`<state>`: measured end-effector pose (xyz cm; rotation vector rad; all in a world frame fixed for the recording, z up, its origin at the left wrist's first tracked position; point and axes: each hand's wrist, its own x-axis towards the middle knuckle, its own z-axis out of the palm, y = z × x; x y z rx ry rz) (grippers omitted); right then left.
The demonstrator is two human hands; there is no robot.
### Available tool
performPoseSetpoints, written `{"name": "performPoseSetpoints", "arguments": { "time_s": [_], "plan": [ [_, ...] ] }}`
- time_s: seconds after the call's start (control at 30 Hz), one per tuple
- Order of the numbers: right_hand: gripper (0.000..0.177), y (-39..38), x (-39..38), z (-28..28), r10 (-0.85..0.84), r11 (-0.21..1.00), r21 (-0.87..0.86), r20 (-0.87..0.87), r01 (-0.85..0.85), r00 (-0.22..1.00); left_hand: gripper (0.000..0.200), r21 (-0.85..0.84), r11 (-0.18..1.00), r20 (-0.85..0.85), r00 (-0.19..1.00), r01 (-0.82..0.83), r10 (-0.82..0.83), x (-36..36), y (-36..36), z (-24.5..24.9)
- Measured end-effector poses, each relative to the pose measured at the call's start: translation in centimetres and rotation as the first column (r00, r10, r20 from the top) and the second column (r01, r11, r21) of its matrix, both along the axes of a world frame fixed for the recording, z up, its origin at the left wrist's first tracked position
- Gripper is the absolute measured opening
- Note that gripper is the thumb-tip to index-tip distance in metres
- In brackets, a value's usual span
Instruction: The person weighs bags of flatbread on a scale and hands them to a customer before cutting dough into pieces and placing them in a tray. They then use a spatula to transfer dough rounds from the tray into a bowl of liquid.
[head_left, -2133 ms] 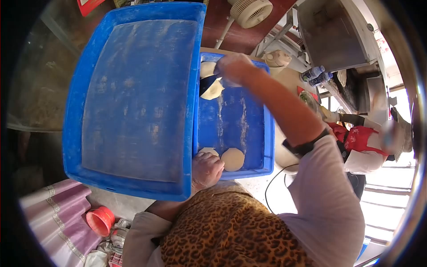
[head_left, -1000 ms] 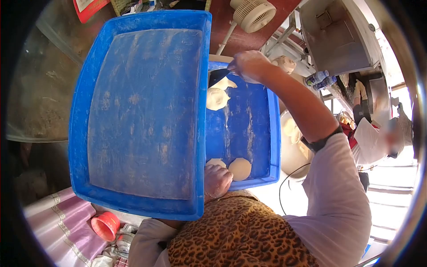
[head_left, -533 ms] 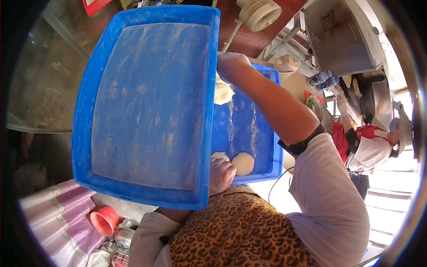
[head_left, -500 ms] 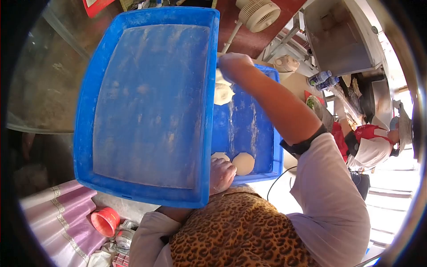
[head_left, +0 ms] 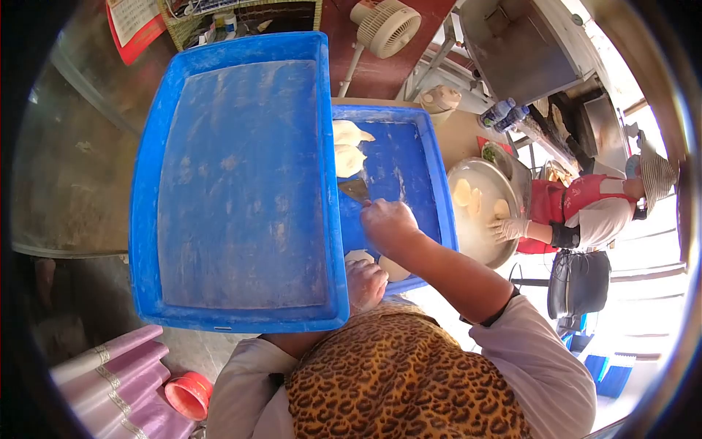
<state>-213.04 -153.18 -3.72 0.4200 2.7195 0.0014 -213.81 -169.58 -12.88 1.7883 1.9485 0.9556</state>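
My right hand (head_left: 391,228) is closed around a scraper whose metal blade (head_left: 355,189) points toward pale dough pieces (head_left: 349,159) in the lower blue tray (head_left: 444,194). My left hand (head_left: 367,284) is closed beside the right edge of the upper blue tray (head_left: 338,241), with its forearm passing under that tray. Its curled fingers hide whatever they hold, if anything. Next to it lie a rounded dough piece (head_left: 395,269) and a second dough piece (head_left: 360,255), partly covered by the hand. Flour marks the upper tray, which overlaps the left part of the lower one.
At the right, a co-worker's gloved hand (head_left: 508,229) reaches into a large round metal pan (head_left: 468,219) holding flat dough pieces. Bottles (head_left: 504,115) stand beyond it. A fan (head_left: 387,29) stands at the back, and a red bucket (head_left: 189,395) is at lower left.
My right hand has come down from the far edge of the trays toward me, and the scraper now shows in it. My left hand stays nearly in place. The view has shifted, revealing the round pan.
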Motion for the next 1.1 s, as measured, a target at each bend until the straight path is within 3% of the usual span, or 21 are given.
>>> {"name": "performPoseSetpoints", "arguments": {
  "time_s": [0.17,0.3,0.37,0.4,0.47,0.63,0.7,0.77,0.83,0.93,1.03,1.07,1.1],
  "plan": [
    [0.014,-0.5,-1.5,-0.5,0.044,0.997,-0.066,0.113,-0.037,0.993,0.006,0.037,0.999,0.001,1.0,-0.006,0.006,-0.3,-0.1,0.7],
    [0.019,5.0,-6.2,-9.5,0.116,0.976,0.206,-0.241,-0.066,0.964,0.008,0.029,1.0,-0.017,1.0,0.011,-0.011,-0.3,-0.3,0.2],
    [0.025,7.4,-8.7,-9.9,-0.238,0.96,0.027,-0.439,0.278,0.866,0.011,0.021,0.999,-0.024,0.999,0.043,-0.042,-0.6,0.0,0.1],
    [0.027,7.8,-8.0,-9.9,-0.251,0.961,-0.029,-0.513,0.275,0.821,0.009,0.086,0.996,-0.058,0.998,-0.021,0.026,-0.2,0.1,-0.2],
    [0.032,8.6,-5.1,-8.7,-0.294,0.952,-0.135,-0.647,0.274,0.704,0.007,0.049,0.999,-0.066,0.998,-0.016,0.02,0.2,-0.2,-0.3],
    [0.036,8.7,7.5,-2.4,-0.322,0.941,-0.332,-0.802,0.074,0.502,0.011,0.089,0.996,-0.042,0.999,-0.016,0.02,-0.1,0.5,0.3],
    [0.037,9.0,13.7,-2.3,-0.543,0.83,-0.537,-0.718,0.149,0.435,0.013,0.059,0.998,-0.063,0.998,0.009,-0.005,0.0,0.7,0.5],
    [0.038,8.0,19.4,-1.7,-0.769,0.627,-0.75,-0.553,0.212,0.32,0.013,0.061,0.998,-0.06,0.998,0.011,-0.008,-0.1,0.7,0.7],
    [0.038,7.7,24.5,-2.0,-0.851,0.525,-0.767,-0.467,0.369,0.242,0.013,0.03,0.999,-0.068,0.997,0.027,-0.025,-0.1,0.8,1.0],
    [0.038,8.6,30.5,-6.8,-0.887,0.443,-0.817,-0.459,0.369,0.049,0.013,0.032,0.999,-0.075,0.997,0.03,-0.028,0.0,1.0,1.3],
    [0.039,10.2,32.9,-9.3,-0.978,0.102,-0.921,-0.162,0.377,-0.131,0.01,0.075,0.997,-0.076,0.997,0.028,-0.022,0.1,0.8,0.0],
    [0.04,10.7,32.9,-9.3,-0.973,-0.08,-0.966,0.022,0.246,-0.229,0.009,0.085,0.996,-0.069,0.997,0.035,-0.029,0.0,1.0,0.3],
    [0.037,11.1,33.1,-9.5,-0.96,-0.165,-0.974,0.123,0.155,-0.252,0.009,0.071,0.997,-0.072,0.997,0.034,-0.029,0.1,1.0,0.4]
  ]
}}
